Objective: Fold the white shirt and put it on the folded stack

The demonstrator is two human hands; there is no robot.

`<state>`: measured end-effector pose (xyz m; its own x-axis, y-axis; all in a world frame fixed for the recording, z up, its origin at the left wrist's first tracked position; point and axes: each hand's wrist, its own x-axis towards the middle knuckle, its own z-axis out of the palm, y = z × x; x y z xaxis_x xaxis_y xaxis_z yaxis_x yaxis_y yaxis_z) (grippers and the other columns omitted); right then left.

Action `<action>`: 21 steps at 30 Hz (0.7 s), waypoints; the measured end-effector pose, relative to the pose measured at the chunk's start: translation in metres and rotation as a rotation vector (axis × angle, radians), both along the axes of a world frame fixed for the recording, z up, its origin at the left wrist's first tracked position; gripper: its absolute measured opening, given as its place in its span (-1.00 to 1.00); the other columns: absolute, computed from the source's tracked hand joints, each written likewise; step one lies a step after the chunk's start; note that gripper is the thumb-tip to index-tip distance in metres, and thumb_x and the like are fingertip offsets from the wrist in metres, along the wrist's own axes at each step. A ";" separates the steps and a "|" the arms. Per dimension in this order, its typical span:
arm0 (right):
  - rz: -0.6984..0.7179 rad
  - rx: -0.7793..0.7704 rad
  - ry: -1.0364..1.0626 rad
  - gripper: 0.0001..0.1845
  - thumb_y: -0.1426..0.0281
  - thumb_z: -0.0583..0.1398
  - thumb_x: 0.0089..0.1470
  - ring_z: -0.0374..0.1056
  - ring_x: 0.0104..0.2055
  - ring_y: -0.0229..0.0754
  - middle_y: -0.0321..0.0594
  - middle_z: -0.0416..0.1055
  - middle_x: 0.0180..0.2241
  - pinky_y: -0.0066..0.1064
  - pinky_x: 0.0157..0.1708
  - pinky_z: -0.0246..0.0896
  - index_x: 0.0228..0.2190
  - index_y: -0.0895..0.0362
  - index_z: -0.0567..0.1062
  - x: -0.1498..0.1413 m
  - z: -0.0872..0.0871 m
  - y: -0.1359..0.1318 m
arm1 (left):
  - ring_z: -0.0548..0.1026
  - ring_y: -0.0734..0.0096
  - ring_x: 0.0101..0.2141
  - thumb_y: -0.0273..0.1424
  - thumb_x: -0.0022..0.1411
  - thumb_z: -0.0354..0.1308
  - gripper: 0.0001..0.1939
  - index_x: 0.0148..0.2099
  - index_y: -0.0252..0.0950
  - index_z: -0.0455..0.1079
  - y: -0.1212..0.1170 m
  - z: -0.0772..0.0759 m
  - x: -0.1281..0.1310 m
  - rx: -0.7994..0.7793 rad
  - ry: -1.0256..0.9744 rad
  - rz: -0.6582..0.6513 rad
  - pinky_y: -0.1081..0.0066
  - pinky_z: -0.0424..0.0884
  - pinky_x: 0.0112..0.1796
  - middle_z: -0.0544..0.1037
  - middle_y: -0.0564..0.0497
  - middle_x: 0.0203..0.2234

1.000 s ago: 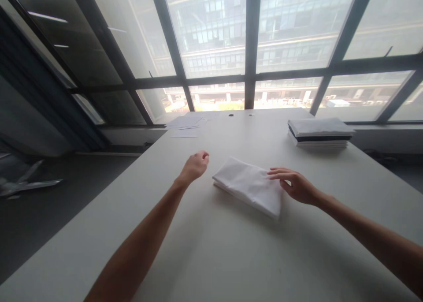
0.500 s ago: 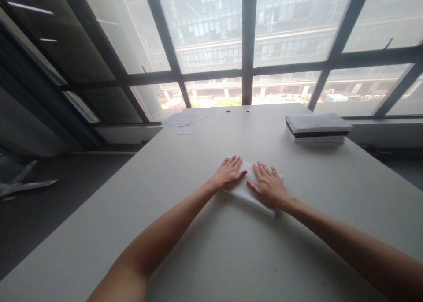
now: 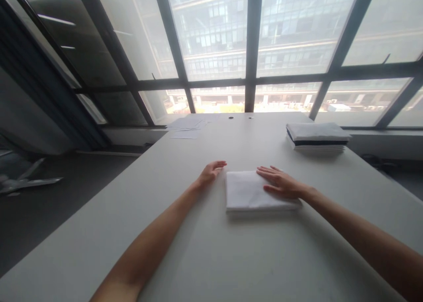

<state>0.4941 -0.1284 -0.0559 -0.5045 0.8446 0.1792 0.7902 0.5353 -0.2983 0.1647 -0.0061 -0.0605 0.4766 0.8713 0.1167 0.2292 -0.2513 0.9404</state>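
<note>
A folded white cloth [image 3: 246, 192] lies flat and square in the middle of the pale table [image 3: 211, 249]. My right hand [image 3: 280, 183] rests palm down on the cloth's right part, fingers stretched out and pointing left. My left hand [image 3: 211, 172] hovers just off the cloth's left edge, fingers extended and together, holding nothing.
A stack of folded cloths [image 3: 317, 136], white with one dark layer, sits at the table's far right. Loose sheets of paper [image 3: 187, 128] lie at the far left corner. Large windows with dark frames stand behind the table. The dark floor drops off to the left.
The cloth has turned from a slanted lie to square with the table edge. My left hand has slid off the cloth to its left side; my right hand stays on it.
</note>
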 end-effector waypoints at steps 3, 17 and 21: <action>-0.083 0.104 0.010 -0.40 0.13 0.12 0.29 0.01 0.41 0.08 -0.05 0.14 0.35 0.16 0.35 -0.13 0.29 0.02 0.29 -0.012 0.014 -0.017 | 0.46 0.09 0.08 -0.47 -0.01 0.37 -0.66 -0.11 -0.20 0.60 -0.006 0.005 0.001 0.017 0.037 -0.140 0.23 0.21 0.22 0.62 -0.07 -0.04; -0.110 0.093 0.248 -0.51 0.33 -0.03 0.38 0.19 0.33 0.00 -0.09 0.33 0.24 0.10 0.34 -0.01 0.26 0.03 0.34 -0.089 -0.002 -0.054 | 0.54 0.18 -0.04 -0.34 0.10 0.40 -0.71 -0.08 -0.19 0.63 -0.008 0.003 -0.002 0.190 0.106 -0.262 0.31 0.30 0.12 0.64 -0.08 -0.11; -0.131 0.111 0.313 -0.50 0.27 -0.05 0.39 0.22 0.31 0.01 -0.12 0.36 0.22 0.10 0.34 0.00 0.28 -0.01 0.32 -0.088 -0.005 -0.053 | 0.54 0.16 -0.06 -0.36 0.15 0.32 -0.75 -0.09 -0.15 0.63 -0.012 -0.003 0.004 0.316 0.176 -0.205 0.29 0.33 0.11 0.64 -0.06 -0.14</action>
